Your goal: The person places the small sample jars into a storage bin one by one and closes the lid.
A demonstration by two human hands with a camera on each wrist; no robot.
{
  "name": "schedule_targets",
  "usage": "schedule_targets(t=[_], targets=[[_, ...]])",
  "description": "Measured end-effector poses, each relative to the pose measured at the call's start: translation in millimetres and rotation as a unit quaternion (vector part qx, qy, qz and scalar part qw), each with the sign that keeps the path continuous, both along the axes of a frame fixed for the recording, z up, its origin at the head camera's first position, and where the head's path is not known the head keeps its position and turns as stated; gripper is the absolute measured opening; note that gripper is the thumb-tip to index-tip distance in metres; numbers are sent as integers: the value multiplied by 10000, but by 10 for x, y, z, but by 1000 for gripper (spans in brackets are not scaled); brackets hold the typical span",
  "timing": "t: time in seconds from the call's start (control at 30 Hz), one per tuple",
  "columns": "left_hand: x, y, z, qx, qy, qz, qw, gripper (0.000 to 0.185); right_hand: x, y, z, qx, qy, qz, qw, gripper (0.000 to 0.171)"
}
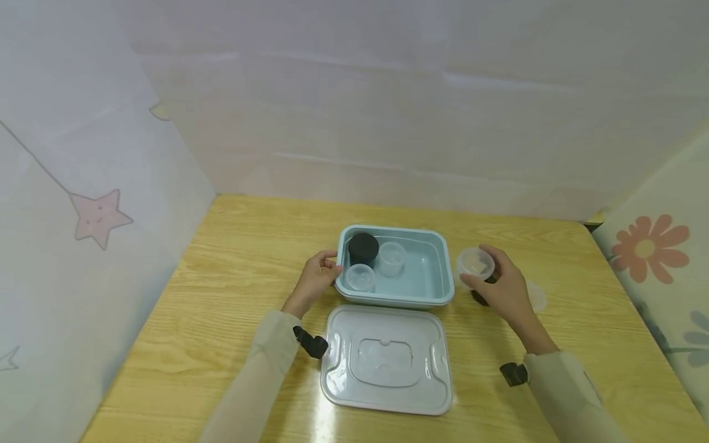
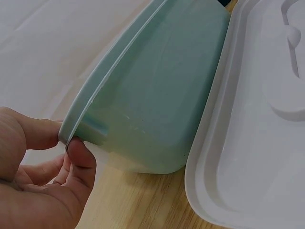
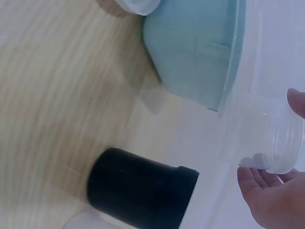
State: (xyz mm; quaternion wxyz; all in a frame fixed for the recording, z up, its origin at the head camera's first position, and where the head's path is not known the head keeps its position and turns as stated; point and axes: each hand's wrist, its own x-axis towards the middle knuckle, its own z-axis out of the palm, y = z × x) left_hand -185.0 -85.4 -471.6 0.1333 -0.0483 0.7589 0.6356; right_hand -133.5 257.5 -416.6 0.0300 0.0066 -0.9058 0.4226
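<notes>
At the centre of the frame, a person's left hand [image 1: 317,278] pinches the left rim of a pale blue tub [image 1: 429,289] on the wooden bench [image 1: 232,295], thumb and fingers closed on its edge. The right hand [image 1: 501,284], just right of the tub, grips a clear plastic cup [image 1: 474,263] above a black cup [image 3: 140,188]. A grey lid [image 1: 386,360] lies below the tub.

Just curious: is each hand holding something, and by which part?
The left hand pinches the tub by its left rim. The right hand holds a clear cup around its side.
</notes>
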Motion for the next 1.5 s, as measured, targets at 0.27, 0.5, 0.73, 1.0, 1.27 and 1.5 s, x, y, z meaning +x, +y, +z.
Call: schedule_targets(t=[0.27, 0.5, 0.73, 1.0, 1.27, 1.5], targets=[[-11, -13, -17, -68, -72, 16, 9999, 40, -109, -137, 34, -52, 62, 69, 9999, 72], [-6, -16, -13, 47, 28, -16, 10000, 40, -150, -319, -23, -388, -51, 240, 9989, 71], [-4, -25, -27, 172, 38, 38, 9998, 40, -199, -491, -71, -423, 69, 505, 9978, 70], [0, -20, -47, 166, 49, 83, 9998, 39, -234, -637, -181, -337, -245, 801, 9959, 71], [-17, 23, -56, 153, 123, -36, 9998, 40, -276, -740, -281, -296, -298, 842, 9956, 69], [-13, -12, -51, 184, 53, 9, 9998, 39, -318, -879, -371, -274, -370, 1000, 9939, 69]])
